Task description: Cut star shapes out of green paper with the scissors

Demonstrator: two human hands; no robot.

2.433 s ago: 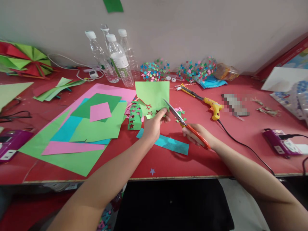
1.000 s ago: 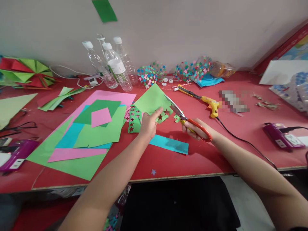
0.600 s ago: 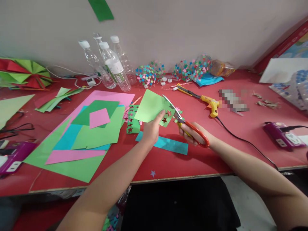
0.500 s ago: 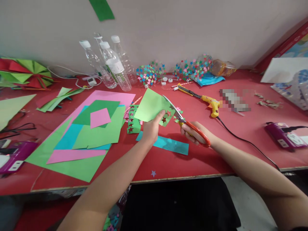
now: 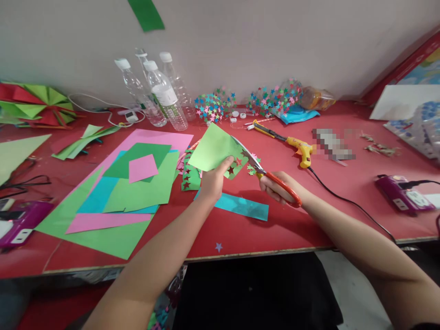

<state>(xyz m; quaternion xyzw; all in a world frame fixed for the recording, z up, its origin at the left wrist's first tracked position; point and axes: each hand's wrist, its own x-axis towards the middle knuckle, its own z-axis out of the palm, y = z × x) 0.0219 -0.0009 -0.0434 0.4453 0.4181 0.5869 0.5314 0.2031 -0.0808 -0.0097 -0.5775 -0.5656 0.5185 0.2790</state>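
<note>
- Light-green paper point(image 5: 213, 147): flat sheet, star-shaped holes along its lower-right part; pinched in the left hand point(image 5: 213, 182), tilted above the red bench point(image 5: 237, 240).
- Scissors point(image 5: 280, 182): metal blades, red-orange and yellow handles; gripped in the right hand point(image 5: 272, 189). Blades point up-left, at the paper's right edge; contact and blade opening unclear.

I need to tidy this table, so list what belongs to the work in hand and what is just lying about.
In the work:
- light green paper, in the left hand
- scissors, in the right hand
- probably the loose stars

Seemingly just lying about:
- bottles
- blue packet
- plastic jar
</note>
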